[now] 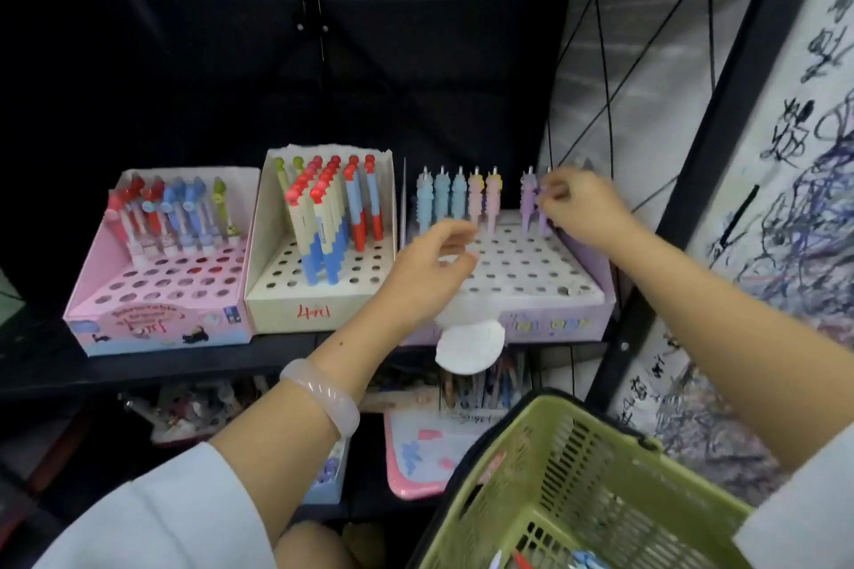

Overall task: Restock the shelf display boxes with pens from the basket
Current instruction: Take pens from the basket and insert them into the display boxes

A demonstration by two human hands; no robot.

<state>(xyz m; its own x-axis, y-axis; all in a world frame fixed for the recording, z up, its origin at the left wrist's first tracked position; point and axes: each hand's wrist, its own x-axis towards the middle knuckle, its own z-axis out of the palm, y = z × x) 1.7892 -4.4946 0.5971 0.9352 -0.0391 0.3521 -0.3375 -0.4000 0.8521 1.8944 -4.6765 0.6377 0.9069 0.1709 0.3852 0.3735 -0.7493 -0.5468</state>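
On the shelf (194,365), at the back right corner of the lilac display box (554,319), your right hand (582,208) pinches the top of a purple pen (544,203) with a narrow grip and seems to seat it in a hole of the last row, just beside another purple pen (527,194). Your left hand (434,263) hovers over the middle of the same box with loose, half-curled fingers; I see nothing in it. So the step in hand is, I judge, the placing of one pen in the back row. The green basket (577,476) waits low at your right, and a few pens (545,561) lie in its bottom. For the next move, you would let go of the pen when it stands upright, then reach down to the basket for a new one. The pink box (157,323) and the cream box (295,310) also have many free holes.
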